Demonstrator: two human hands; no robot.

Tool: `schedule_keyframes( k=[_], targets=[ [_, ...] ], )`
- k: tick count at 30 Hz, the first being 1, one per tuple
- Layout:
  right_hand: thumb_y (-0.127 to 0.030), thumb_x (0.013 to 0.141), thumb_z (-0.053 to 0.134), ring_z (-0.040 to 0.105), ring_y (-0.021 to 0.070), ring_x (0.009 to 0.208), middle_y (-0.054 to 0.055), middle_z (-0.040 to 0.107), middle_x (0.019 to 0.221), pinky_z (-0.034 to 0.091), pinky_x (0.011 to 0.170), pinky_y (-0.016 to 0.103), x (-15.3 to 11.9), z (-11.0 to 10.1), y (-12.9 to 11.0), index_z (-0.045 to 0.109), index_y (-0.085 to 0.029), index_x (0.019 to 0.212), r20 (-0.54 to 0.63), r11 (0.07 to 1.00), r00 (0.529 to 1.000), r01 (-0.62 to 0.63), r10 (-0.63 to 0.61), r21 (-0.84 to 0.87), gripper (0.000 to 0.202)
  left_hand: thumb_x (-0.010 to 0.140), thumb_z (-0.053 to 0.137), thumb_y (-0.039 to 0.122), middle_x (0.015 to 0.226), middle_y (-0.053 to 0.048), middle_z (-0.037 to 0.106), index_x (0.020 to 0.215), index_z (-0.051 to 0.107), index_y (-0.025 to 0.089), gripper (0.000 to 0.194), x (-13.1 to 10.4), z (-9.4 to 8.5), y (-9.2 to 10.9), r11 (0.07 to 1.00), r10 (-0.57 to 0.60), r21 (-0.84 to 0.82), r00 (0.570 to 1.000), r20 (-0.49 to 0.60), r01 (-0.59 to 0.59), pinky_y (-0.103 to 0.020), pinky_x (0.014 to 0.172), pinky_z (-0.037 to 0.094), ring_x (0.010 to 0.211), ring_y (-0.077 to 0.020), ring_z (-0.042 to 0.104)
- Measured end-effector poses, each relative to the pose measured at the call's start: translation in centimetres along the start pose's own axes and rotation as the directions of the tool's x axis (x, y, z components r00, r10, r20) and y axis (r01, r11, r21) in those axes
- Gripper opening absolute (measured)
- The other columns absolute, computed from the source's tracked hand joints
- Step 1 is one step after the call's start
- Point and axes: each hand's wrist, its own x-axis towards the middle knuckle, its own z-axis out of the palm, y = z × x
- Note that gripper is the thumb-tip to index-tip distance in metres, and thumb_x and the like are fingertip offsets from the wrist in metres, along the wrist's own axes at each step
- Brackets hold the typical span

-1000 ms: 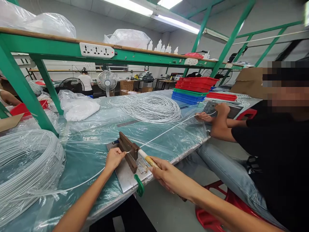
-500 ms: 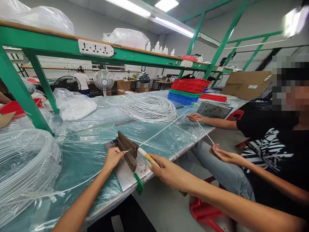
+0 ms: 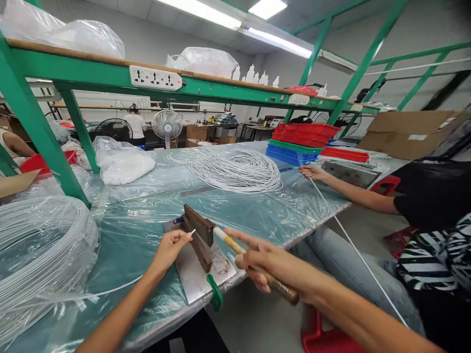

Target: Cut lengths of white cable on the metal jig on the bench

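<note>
Between its thumb and fingers, my left hand point(image 3: 172, 247) pinches the end of a white cable point(image 3: 121, 286) that runs back toward the big coil point(image 3: 79, 240) at the left. Just right of that cable end stands a brown metal cutting fixture point(image 3: 198, 226) on a silver plate point(image 3: 186, 279). My right hand point(image 3: 263, 260) is around a long handle point(image 3: 281, 289), yellowish and white toward the fixture, with the index finger stretched along it. The handle's white end meets the fixture's right side. A green clamp point(image 3: 215, 293) sits at the plate's front edge.
At the right a person's hand point(image 3: 312, 172) holds a white cable hanging past the table edge. A loose cable coil point(image 3: 235, 169), stacked red and blue trays point(image 3: 294, 142), a plastic bag point(image 3: 125, 164) and a green shelf frame point(image 3: 73, 135) stand farther back.
The view has shifted slightly. The cable between the fixture and the person is gone from the fixture; the person has drawn it away rightward. My right index finger has stretched out along the handle.
</note>
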Motion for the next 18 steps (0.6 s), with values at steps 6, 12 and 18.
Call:
schedule_keyframes(
  k=[6, 12, 18],
  targets=[
    [-0.019, 0.083, 0.045, 0.051, 0.007, 0.047, 0.004, 0.059, 0.066, 0.048, 0.048, 0.017, 3.3, -0.9, -8.3, 0.052, -0.009, 0.107, 0.149, 0.98, 0.977, 0.126, -0.15, 0.156, 0.027, 0.064, 0.067, 0.054, 0.049, 0.001, 0.046, 0.07, 0.067, 0.012, 0.042, -3.9, -0.6, 1.6, 0.997, 0.027, -0.069, 0.999, 0.039, -0.025, -0.019, 0.045, 0.026, 0.046, -0.0073, 0.034],
    [-0.058, 0.088, 0.026, 0.063, 0.0172, 0.065, 0.015, 0.064, 0.075, 0.053, 0.063, 0.029, 9.9, -1.2, -14.4, 0.051, -0.011, 0.1, 0.19, 0.966, 0.958, 0.178, -0.214, 0.188, 0.054, 0.067, 0.069, 0.043, 0.062, -0.004, 0.058, 0.071, 0.071, 0.015, 0.029, -5.4, -0.1, 1.0, 0.986, 0.122, -0.106, 0.992, -0.036, -0.125, -0.02, 0.051, 0.034, 0.054, -0.0098, 0.043],
    [-0.069, 0.081, 0.028, 0.063, 0.0179, 0.073, 0.014, 0.066, 0.09, 0.049, 0.068, 0.029, 18.9, 0.6, -17.5, 0.046, -0.014, 0.113, 0.086, 0.963, 0.959, 0.27, -0.271, 0.017, 0.066, 0.071, 0.068, 0.034, 0.068, -0.005, 0.063, 0.072, 0.072, 0.019, 0.016, -6.2, -0.2, 1.1, 0.965, 0.249, -0.062, 0.965, -0.086, -0.255, -0.019, 0.058, 0.039, 0.064, -0.0123, 0.051]
  ],
)
